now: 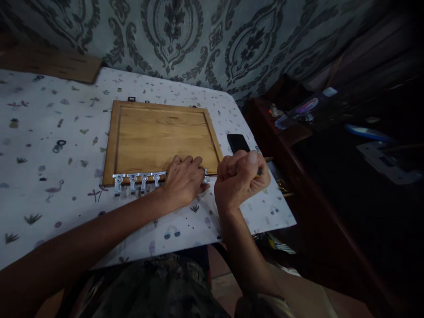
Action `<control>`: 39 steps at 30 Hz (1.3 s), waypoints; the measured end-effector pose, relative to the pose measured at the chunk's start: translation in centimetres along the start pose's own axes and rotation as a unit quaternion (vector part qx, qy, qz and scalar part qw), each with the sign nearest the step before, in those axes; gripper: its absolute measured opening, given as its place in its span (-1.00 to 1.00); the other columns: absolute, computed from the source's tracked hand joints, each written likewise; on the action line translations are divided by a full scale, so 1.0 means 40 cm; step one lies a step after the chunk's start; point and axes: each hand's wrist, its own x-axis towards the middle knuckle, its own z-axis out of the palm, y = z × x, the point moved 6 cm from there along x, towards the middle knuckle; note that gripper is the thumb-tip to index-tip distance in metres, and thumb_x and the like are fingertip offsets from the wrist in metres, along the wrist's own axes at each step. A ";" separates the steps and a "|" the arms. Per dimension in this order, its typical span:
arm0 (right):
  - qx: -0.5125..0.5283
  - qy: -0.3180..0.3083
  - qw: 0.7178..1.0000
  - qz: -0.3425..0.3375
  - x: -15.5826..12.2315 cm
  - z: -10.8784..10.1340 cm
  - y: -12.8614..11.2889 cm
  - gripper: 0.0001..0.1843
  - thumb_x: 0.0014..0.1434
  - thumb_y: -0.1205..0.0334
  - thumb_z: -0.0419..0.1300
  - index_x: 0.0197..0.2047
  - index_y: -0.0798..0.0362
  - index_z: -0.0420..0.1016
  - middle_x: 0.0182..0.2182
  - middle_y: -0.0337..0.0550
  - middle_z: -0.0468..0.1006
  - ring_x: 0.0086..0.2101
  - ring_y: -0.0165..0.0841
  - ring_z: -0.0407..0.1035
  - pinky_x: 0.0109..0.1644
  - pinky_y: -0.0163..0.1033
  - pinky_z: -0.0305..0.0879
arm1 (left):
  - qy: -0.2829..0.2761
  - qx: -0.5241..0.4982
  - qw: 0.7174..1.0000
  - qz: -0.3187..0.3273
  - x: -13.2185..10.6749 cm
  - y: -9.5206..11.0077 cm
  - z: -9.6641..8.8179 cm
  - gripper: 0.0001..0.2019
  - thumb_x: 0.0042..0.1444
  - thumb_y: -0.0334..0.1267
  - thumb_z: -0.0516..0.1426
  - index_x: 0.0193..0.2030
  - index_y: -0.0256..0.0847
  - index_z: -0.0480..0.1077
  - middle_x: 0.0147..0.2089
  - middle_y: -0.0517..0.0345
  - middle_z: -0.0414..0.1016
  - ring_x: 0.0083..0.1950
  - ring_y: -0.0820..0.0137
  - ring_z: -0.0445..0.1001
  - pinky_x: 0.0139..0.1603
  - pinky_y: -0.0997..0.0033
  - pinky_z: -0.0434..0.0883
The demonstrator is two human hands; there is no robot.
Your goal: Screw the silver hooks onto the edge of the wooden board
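A square wooden panel [159, 137] with a raised border lies flat on the table. Several small metal hooks [139, 181] line its near edge. My left hand [183, 179] rests palm down on that near edge, fingers together, pressing over the hooks at the right end. My right hand [240, 176] is closed in a fist around a thin tool handle [267, 159], probably a screwdriver, whose tip is hidden behind the fist near the panel's right corner.
The table wears a white patterned cloth [49, 145]. A black phone [237, 143] lies just right of the panel. A brown board [49, 62] sits at the back left. A dark cluttered side table [298, 119] stands to the right, against patterned wallpaper.
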 end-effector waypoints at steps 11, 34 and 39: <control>0.008 -0.003 1.000 0.009 0.004 -0.004 0.000 -0.50 0.34 0.16 0.17 -0.55 -0.01 0.01 -0.67 -0.48 -0.01 -0.72 -0.61 -0.14 -0.69 -0.47 -0.04 | 0.002 0.000 1.000 0.003 0.000 0.003 -0.001 -0.70 0.32 -0.05 0.17 -0.05 -0.24 0.58 0.06 -0.11 0.51 0.11 0.06 0.45 -0.01 0.07 0.26; -0.042 -0.022 0.999 -0.008 0.006 0.014 0.001 -0.45 0.31 0.00 0.21 -0.56 -0.03 0.00 -0.66 -0.46 0.00 -0.70 -0.59 -0.12 -0.67 -0.41 -0.03 | 0.022 0.003 1.000 0.006 0.002 -0.001 0.008 -0.69 0.34 -0.04 0.13 -0.07 -0.23 0.57 0.02 -0.10 0.51 0.09 0.08 0.43 -0.01 0.09 0.25; -0.037 -0.024 0.999 -0.010 0.014 0.014 0.003 -0.46 0.32 0.01 0.20 -0.56 -0.03 0.01 -0.66 -0.46 0.00 -0.69 -0.59 -0.09 -0.66 -0.41 -0.03 | 0.028 0.004 1.000 0.009 0.001 -0.003 0.008 -0.70 0.34 -0.04 0.14 -0.09 -0.22 0.56 0.03 -0.10 0.51 0.09 0.09 0.43 -0.02 0.10 0.26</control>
